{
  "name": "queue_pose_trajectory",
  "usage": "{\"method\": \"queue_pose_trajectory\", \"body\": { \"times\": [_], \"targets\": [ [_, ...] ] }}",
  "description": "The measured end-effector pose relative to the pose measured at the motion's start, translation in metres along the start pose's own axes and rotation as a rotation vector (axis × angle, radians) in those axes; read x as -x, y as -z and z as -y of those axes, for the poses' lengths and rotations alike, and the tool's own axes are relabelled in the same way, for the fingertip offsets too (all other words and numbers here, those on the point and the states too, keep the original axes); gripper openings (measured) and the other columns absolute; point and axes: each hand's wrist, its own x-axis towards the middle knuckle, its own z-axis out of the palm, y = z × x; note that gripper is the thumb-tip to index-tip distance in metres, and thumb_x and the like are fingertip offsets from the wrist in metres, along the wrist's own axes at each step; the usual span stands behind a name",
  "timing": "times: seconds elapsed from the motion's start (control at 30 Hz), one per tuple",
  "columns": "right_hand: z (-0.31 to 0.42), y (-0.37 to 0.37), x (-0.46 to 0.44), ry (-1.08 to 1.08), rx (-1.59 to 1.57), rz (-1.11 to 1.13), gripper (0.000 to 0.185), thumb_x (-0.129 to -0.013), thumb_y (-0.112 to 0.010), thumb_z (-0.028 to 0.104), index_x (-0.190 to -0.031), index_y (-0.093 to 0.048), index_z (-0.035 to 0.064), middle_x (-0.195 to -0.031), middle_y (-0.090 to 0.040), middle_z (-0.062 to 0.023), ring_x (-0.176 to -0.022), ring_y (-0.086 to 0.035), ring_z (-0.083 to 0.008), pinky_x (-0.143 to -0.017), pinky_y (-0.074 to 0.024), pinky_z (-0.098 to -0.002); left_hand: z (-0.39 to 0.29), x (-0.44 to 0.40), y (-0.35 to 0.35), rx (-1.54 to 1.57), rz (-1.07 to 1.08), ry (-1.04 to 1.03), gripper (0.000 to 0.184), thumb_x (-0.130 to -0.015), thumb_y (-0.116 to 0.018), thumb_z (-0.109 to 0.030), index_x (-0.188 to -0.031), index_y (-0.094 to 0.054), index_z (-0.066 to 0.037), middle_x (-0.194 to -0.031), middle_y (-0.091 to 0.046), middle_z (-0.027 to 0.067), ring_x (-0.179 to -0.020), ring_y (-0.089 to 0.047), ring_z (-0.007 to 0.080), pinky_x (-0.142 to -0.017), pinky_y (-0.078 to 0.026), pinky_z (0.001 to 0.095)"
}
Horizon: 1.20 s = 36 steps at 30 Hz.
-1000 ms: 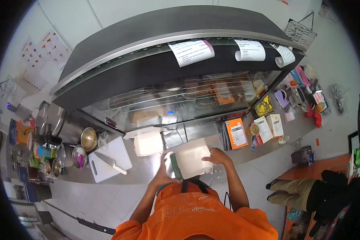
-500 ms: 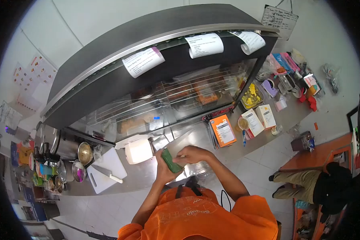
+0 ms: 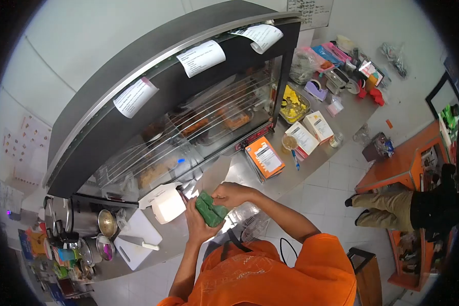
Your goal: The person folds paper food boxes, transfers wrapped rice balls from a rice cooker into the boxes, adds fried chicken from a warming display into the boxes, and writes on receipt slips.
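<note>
My left hand point(image 3: 197, 226) is wrapped around a green folded packet point(image 3: 208, 210), which looks like a soft wrapper or bundle; its contents cannot be made out. At the packet's upper right edge, the bent fingers of my right hand point(image 3: 230, 195) pinch it. Just left of my hands, an open white takeaway box point(image 3: 169, 206) stands on the steel counter point(image 3: 176, 234) with its lid raised. A pale sheet of paper point(image 3: 212, 175) lies beyond my hands.
A glass display cabinet point(image 3: 188, 132) rises behind the counter. To the left lie a cutting board point(image 3: 133, 257) and a knife point(image 3: 139, 242). On the right are an orange box point(image 3: 265, 157), white boxes point(image 3: 302, 140) and a tray of yellow food point(image 3: 295, 104). Another person point(image 3: 392, 211) stands beyond.
My view has turned, shifting the cabinet and counter items leftward. The green packet looks wider and more spread between my hands, with my right fingers now at its upper edge.
</note>
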Motion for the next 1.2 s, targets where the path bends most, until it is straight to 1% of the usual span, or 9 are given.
{"method": "queue_pose_trajectory", "body": {
  "times": [0.33,0.53,0.67,0.73,0.8,0.87,0.9,1.07,1.2],
  "targets": [
    [-0.011,-0.012,0.024,-0.282,0.453,-0.136,0.017,-0.081,-0.06,0.015,-0.085,-0.071,0.0026,-0.076,-0.067,-0.0204,-0.076,-0.067,-0.0369,-0.072,-0.0516,-0.0463,0.153,0.212,0.005,0.05,-0.249,0.273,0.114,-0.069,-0.082,-0.031,-0.149,-0.01,0.006,-0.143,-0.028,0.0242,-0.136,-0.03,0.0369,-0.114,-0.025,0.0475],
    [-0.069,-0.127,-0.068,-0.257,0.59,0.216,0.021,-0.069,-0.065,0.012,-0.085,-0.074,0.0023,-0.083,-0.072,-0.0176,-0.078,-0.071,-0.0327,-0.067,-0.0544,-0.0463,0.222,0.228,0.016,-0.002,-0.157,0.363,0.103,-0.069,-0.078,-0.027,-0.148,-0.02,0.007,-0.142,-0.036,0.025,-0.135,-0.036,0.0378,-0.114,-0.029,0.0465],
    [-0.14,-0.225,-0.129,-0.238,0.69,0.237,0.007,-0.07,-0.069,0.008,-0.074,-0.075,0.0075,-0.072,-0.072,-0.0081,-0.07,-0.072,-0.0225,-0.06,-0.0551,-0.0384,0.232,0.208,0.026,-0.049,-0.105,0.276,0.09,-0.076,-0.078,-0.03,-0.145,-0.034,0.006,-0.15,-0.032,0.0285,-0.138,-0.032,0.043,-0.116,-0.027,0.0468],
    [-0.083,-0.203,-0.118,-0.277,0.592,0.243,0.01,-0.074,-0.065,0.008,-0.067,-0.072,0.008,-0.055,-0.066,-0.0061,-0.058,-0.07,-0.0217,-0.056,-0.0546,-0.0382,0.256,0.224,0.02,-0.168,-0.086,0.304,0.09,-0.074,-0.077,-0.022,-0.146,-0.031,0.006,-0.149,-0.032,0.0288,-0.138,-0.031,0.0452,-0.116,-0.026,0.0468],
    [-0.043,-0.18,-0.104,-0.223,0.531,0.216,0.019,-0.078,-0.062,0.017,-0.064,-0.07,0.0071,-0.059,-0.067,-0.0089,-0.059,-0.069,-0.0253,-0.058,-0.0543,-0.0412,0.25,0.233,0.021,-0.089,-0.118,0.454,0.087,-0.073,-0.077,-0.015,-0.144,-0.031,0.007,-0.146,-0.034,0.0288,-0.137,-0.031,0.0465,-0.116,-0.026,0.0476],
    [-0.065,-0.187,-0.09,-0.054,0.623,-0.048,0.058,-0.084,-0.064,0.058,-0.068,-0.071,0.0021,-0.07,-0.068,-0.0158,-0.069,-0.068,-0.0327,-0.069,-0.0528,-0.0449,0.24,0.246,0.021,-0.092,-0.227,0.459,0.084,-0.073,-0.076,-0.011,-0.143,-0.033,0.007,-0.143,-0.037,0.0285,-0.135,-0.034,0.0461,-0.114,-0.03,0.048],
    [-0.05,-0.169,-0.084,-0.235,0.563,0.067,0.064,-0.08,-0.061,0.067,-0.074,-0.073,0.0049,-0.077,-0.07,-0.0143,-0.075,-0.068,-0.0327,-0.074,-0.0518,-0.0443,0.237,0.249,0.022,-0.092,-0.281,0.453,0.083,-0.073,-0.075,-0.009,-0.142,-0.033,0.006,-0.142,-0.038,0.0284,-0.134,-0.035,0.0459,-0.112,-0.032,0.0481],
    [-0.036,-0.094,-0.028,-0.547,0.488,-0.356,0.061,-0.08,-0.063,0.069,-0.081,-0.075,0.0093,-0.082,-0.07,-0.0143,-0.083,-0.067,-0.0336,-0.077,-0.0515,-0.0436,0.202,0.239,0.038,0.122,-0.381,0.409,0.06,-0.078,-0.074,-0.007,-0.131,-0.049,0.004,-0.106,-0.057,0.015,-0.097,-0.056,0.0263,-0.087,-0.047,0.0386],
    [0.034,-0.086,-0.033,-0.536,0.521,-0.326,0.053,-0.086,-0.064,0.057,-0.086,-0.073,0.0053,-0.091,-0.071,-0.0172,-0.083,-0.066,-0.0372,-0.077,-0.0516,-0.0462,0.128,0.151,0.022,0.825,0.234,0.248,0.078,-0.077,-0.085,-0.023,-0.139,-0.043,-0.002,-0.131,-0.053,0.0135,-0.118,-0.055,0.0241,-0.097,-0.047,0.0359]
  ]
}}
